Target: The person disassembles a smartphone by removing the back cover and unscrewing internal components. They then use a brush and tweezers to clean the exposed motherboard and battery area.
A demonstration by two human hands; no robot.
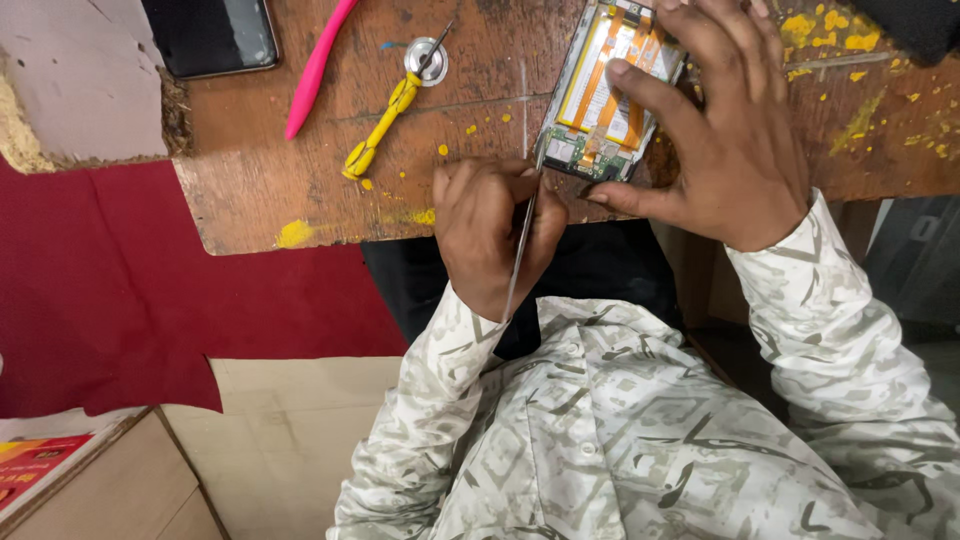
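An opened phone [600,95] lies on the worn wooden table [300,190], its back off, showing orange flex cables and a green circuit board. My right hand [730,140] is clamped over the phone's right side, with the thumb at its near corner and the fingers across its top. My left hand [490,235] grips thin metal tweezers [522,250]. Their tip touches the phone's lower left corner near the board.
A yellow-handled screwdriver [380,125] rests against a round metal disc [425,60]. A pink plastic pry tool [318,65] and a dark phone [210,35] lie at the upper left. Yellow paint spots dot the table. Red cloth [120,290] hangs to the left, with a box corner [90,480] below it.
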